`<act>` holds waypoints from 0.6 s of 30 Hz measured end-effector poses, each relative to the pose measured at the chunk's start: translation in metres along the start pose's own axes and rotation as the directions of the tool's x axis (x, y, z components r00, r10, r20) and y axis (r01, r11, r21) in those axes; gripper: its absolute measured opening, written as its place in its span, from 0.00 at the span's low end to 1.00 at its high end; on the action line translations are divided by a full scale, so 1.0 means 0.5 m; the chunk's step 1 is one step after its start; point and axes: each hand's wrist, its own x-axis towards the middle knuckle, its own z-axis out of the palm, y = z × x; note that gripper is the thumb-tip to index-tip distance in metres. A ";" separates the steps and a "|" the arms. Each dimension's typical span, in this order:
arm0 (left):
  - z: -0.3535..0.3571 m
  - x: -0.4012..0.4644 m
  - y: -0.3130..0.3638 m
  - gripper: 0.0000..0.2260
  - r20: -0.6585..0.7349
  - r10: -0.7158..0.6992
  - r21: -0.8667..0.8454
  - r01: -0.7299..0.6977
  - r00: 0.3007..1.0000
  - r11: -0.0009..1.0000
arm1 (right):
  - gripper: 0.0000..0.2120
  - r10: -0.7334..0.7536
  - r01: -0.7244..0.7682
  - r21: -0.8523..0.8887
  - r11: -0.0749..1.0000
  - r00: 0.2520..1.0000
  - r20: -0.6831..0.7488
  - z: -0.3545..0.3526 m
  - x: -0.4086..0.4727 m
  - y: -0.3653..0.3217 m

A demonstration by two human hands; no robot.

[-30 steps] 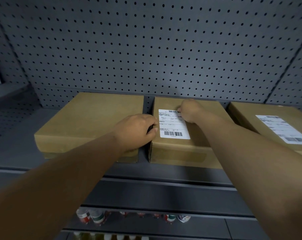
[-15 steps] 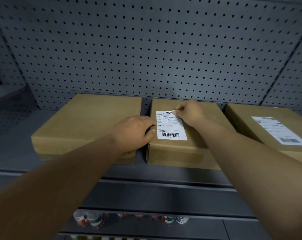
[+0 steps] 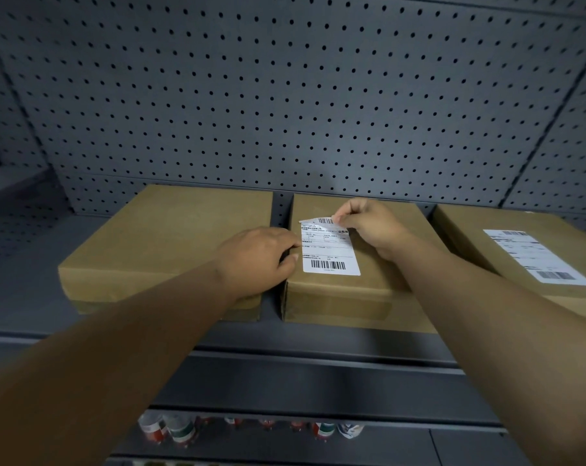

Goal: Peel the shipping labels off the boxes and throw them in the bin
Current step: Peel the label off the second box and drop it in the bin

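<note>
Against a grey pegboard shelf (image 3: pixel 284 105), the left hand (image 3: pixel 258 260) steadies the middle cardboard box (image 3: pixel 352 290) while the right hand (image 3: pixel 368 227) pinches its thin, tearable shipping label (image 3: pixel 330 252) by the lifted far corner.

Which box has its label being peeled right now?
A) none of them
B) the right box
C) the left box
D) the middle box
D: the right hand pinches the lifted top edge of the label on the middle box, which the left hand steadies.
</note>
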 end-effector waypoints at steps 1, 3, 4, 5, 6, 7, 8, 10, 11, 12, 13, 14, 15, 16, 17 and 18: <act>0.000 0.000 -0.001 0.16 -0.001 0.002 0.001 -0.002 1.000 1.000 | 0.13 0.004 -0.004 0.055 0.998 1.000 0.001 -0.005 -0.001 -0.002; 0.001 -0.001 -0.003 0.15 -0.004 0.004 0.004 -0.004 1.000 1.000 | 0.13 0.016 -0.010 0.176 0.984 0.999 -0.031 -0.013 -0.002 -0.004; 0.001 -0.001 -0.004 0.15 -0.004 0.004 0.006 -0.004 1.000 1.000 | 0.13 0.023 -0.011 0.208 0.978 0.998 -0.059 -0.014 -0.003 -0.004; 0.002 -0.001 -0.004 0.15 -0.003 0.005 0.006 -0.005 1.000 1.000 | 0.14 0.029 -0.009 0.222 0.975 0.996 -0.084 -0.013 -0.002 -0.002; 0.002 -0.001 -0.004 0.15 -0.002 0.007 0.002 -0.007 1.000 1.000 | 0.14 0.031 -0.009 0.205 0.979 0.994 -0.107 -0.011 -0.001 0.000; 0.002 0.000 -0.004 0.15 -0.003 0.008 -0.005 -0.008 1.000 1.000 | 0.14 0.033 -0.012 0.162 0.987 0.991 -0.132 -0.008 0.001 0.001; 0.001 0.000 -0.004 0.15 -0.005 0.009 -0.013 -0.009 1.000 1.000 | 0.14 0.036 -0.020 0.098 0.995 0.986 -0.162 -0.003 0.002 0.002; 0.000 0.000 -0.004 0.15 -0.008 0.015 -0.020 -0.015 1.000 1.000 | 0.16 -0.002 -0.015 -0.070 0.997 0.971 -0.237 0.007 0.005 0.002; 0.001 0.000 -0.004 0.16 -0.010 0.018 -0.019 -0.018 1.000 1.000 | 0.16 -0.047 -0.003 -0.177 0.984 0.961 -0.274 0.012 0.004 0.000; 0.001 0.000 -0.004 0.16 -0.010 0.020 -0.017 -0.020 1.000 1.000 | 0.16 -0.095 0.008 -0.276 0.961 0.948 -0.302 0.017 0.003 -0.002; 0.002 0.000 -0.005 0.16 -0.010 0.021 -0.015 -0.021 1.000 1.000 | 0.17 -0.127 0.015 -0.335 0.942 0.940 -0.316 0.021 0.002 -0.005; 0.002 0.000 -0.005 0.16 -0.011 0.021 -0.016 -0.021 1.000 1.000 | 0.20 -0.137 0.020 -0.354 0.935 0.942 -0.307 0.024 -0.001 -0.009; 0.003 0.000 -0.006 0.16 -0.012 0.021 -0.020 -0.021 1.000 1.000 | 0.24 -0.158 0.048 -0.367 0.929 0.949 -0.274 0.024 -0.003 -0.013; 0.003 0.001 -0.006 0.16 -0.014 0.020 -0.026 -0.020 1.000 0.999 | 0.25 -0.203 0.099 -0.413 0.905 0.955 -0.215 0.025 -0.005 -0.018; 0.004 0.001 -0.007 0.16 -0.017 0.019 -0.030 -0.019 1.000 0.999 | 0.25 -0.247 0.154 -0.483 0.862 0.960 -0.134 0.025 -0.006 -0.024; 0.004 0.001 -0.007 0.16 -0.018 0.019 -0.031 -0.019 1.000 0.999 | 0.25 -0.279 0.210 -0.539 0.816 0.959 -0.049 0.025 -0.008 -0.031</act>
